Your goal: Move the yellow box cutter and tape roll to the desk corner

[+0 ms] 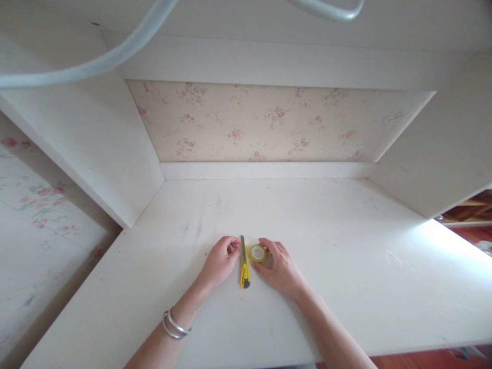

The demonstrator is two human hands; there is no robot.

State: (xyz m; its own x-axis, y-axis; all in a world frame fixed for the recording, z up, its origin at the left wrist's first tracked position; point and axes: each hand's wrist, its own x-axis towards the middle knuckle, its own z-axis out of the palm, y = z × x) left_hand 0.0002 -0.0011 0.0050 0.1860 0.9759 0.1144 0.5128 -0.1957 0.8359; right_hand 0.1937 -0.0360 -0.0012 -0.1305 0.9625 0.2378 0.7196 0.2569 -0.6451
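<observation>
A yellow and grey utility knife (245,266) lies lengthwise on the white desk, its narrow tip pointing to the back. Close along its left side is my left hand (223,259), fingers curled and thumb and forefinger nearly together by the knife's upper part; whether they hold anything is hidden. Just right of the knife sits a small yellow-rimmed roll of tape (258,253). My right hand (280,266) has it between the thumb at the front and the fingers at the back.
The white desk top (346,287) has a low ledge (269,170) at the back, below floral wallpaper (246,123). White side panels stand left (96,143) and right (442,138). A pale curved cable (115,59) hangs across the upper left. Red flooring shows at lower right.
</observation>
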